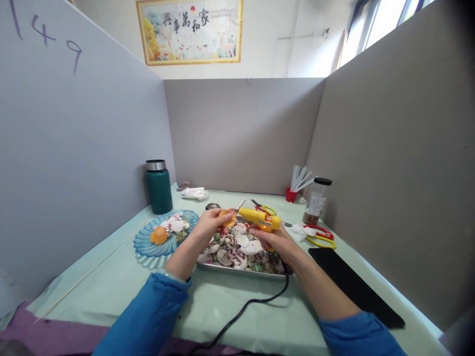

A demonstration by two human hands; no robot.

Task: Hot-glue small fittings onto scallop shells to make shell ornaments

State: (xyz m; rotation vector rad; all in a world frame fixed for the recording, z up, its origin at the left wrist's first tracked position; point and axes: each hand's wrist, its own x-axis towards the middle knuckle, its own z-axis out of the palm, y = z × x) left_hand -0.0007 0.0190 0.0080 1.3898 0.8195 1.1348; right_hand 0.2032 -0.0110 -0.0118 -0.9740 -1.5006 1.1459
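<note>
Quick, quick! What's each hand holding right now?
Left hand: closed, pinching a thin orange seashell.
Right hand: closed, gripping a yellow, pistol-shaped plastic glue gun.

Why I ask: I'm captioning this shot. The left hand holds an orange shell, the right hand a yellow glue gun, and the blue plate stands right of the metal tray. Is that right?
Not quite: the blue plate stands left of the metal tray, as the head view shows. The left hand does hold an orange shell, and the right hand a yellow glue gun.
</note>
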